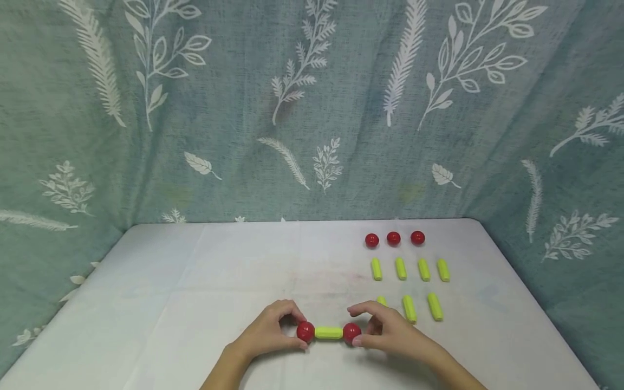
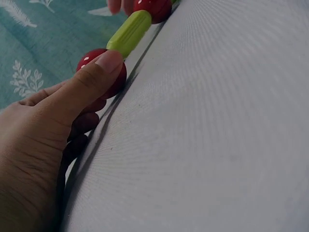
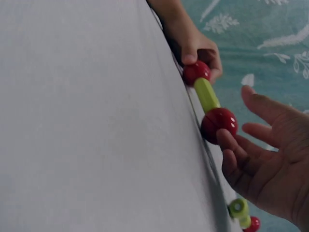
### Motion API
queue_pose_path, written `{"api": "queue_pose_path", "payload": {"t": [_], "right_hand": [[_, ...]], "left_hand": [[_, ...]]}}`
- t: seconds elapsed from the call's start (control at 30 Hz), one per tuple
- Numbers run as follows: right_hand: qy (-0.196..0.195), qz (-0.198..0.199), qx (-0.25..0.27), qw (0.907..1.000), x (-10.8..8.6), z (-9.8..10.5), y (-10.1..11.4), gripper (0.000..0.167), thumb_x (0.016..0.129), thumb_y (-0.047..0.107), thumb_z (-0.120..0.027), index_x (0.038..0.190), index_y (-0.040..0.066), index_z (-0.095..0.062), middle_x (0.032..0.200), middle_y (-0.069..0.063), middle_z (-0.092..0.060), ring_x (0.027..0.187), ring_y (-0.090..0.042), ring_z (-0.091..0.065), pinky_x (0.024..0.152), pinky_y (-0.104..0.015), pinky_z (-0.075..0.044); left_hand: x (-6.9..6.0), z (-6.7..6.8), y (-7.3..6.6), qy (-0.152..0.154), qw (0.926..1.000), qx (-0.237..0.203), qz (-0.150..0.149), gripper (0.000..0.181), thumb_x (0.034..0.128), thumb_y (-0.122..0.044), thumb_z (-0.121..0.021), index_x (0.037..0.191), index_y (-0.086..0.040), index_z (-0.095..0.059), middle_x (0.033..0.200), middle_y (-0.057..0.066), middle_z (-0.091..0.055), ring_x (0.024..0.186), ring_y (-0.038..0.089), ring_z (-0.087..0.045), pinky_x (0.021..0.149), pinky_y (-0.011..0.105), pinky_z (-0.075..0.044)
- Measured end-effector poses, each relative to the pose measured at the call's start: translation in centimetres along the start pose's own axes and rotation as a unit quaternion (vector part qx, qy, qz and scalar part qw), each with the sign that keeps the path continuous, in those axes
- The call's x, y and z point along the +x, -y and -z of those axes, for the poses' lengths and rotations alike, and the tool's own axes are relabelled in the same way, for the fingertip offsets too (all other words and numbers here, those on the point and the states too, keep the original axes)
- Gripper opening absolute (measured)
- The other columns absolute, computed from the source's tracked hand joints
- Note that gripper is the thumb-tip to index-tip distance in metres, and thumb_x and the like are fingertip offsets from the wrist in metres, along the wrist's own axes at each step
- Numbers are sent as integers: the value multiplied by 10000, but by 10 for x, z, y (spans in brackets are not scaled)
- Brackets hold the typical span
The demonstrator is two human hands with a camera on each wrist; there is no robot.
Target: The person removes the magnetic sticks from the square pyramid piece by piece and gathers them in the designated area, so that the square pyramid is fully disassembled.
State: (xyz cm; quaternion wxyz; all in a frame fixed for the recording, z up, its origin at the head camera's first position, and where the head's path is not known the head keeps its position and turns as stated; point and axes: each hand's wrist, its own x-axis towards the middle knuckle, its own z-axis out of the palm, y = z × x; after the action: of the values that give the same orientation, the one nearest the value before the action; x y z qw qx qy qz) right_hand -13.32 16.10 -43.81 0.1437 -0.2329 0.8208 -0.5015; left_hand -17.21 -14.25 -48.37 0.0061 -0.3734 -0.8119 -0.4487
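Note:
In the head view a yellow-green rod [image 1: 329,333] lies between two red balls and joins them. My left hand [image 1: 267,331] pinches the left red ball [image 1: 305,331] between thumb and fingers, which the left wrist view also shows. At the other end is the right red ball [image 1: 352,333], with my right hand [image 1: 390,333] beside it. Its thumb tip is at the ball's near side, while the index finger stands raised away from it. In the right wrist view the right hand's fingers are spread; whether the thumb touches the ball I cannot tell.
At the back right of the white table [image 1: 219,281] sit loose red balls [image 1: 393,239] in a row. Several yellow-green rods [image 1: 424,270] lie in two rows in front of them, one partly behind the right hand. A leaf-patterned green cloth [image 1: 234,135] hangs around the table.

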Motion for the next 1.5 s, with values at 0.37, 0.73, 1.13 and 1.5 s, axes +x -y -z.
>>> {"api": "queue_pose_path", "payload": {"t": [0.37, 0.73, 1.13, 1.5], "right_hand": [[-532, 395, -775, 9948, 14, -28, -12, 372, 808, 377, -734, 1096, 158, -653, 966, 72, -634, 717, 5, -489, 608, -179, -461], [-1066, 515, -1176, 9860, 17, -42, -11, 137, 783, 165, -731, 870, 230, -646, 865, 133, -585, 752, 0, -512, 617, -172, -472], [-1072, 868, -1104, 9843, 17, -39, -12, 120, 795, 93, -694, 845, 194, -653, 866, 98, -600, 772, 0, -512, 648, -176, -475], [-1844, 119, -450, 9817, 15, -16, 3, 291, 807, 155, -751, 1055, 106, -606, 901, 9, -601, 721, -73, -522, 627, -184, -487]], "left_hand": [[1, 1, -1, 112, 9998, -67, 157, 399, 640, -391, -847, 932, -270, -603, 912, -159, -617, 869, 43, -560, 833, 248, -469], [0, 1, 0, 120, 9997, -139, 162, 369, 661, -367, -847, 922, -267, -607, 901, -150, -625, 858, 50, -563, 818, 251, -466], [1, 2, 0, 207, 9991, -273, 246, 356, 665, -365, -844, 915, -261, -612, 898, -141, -634, 861, 63, -568, 820, 254, -468], [1, 3, 1, 171, 9988, -309, 328, 358, 659, -350, -849, 912, -258, -613, 896, -138, -635, 858, 67, -568, 812, 253, -458]]}}
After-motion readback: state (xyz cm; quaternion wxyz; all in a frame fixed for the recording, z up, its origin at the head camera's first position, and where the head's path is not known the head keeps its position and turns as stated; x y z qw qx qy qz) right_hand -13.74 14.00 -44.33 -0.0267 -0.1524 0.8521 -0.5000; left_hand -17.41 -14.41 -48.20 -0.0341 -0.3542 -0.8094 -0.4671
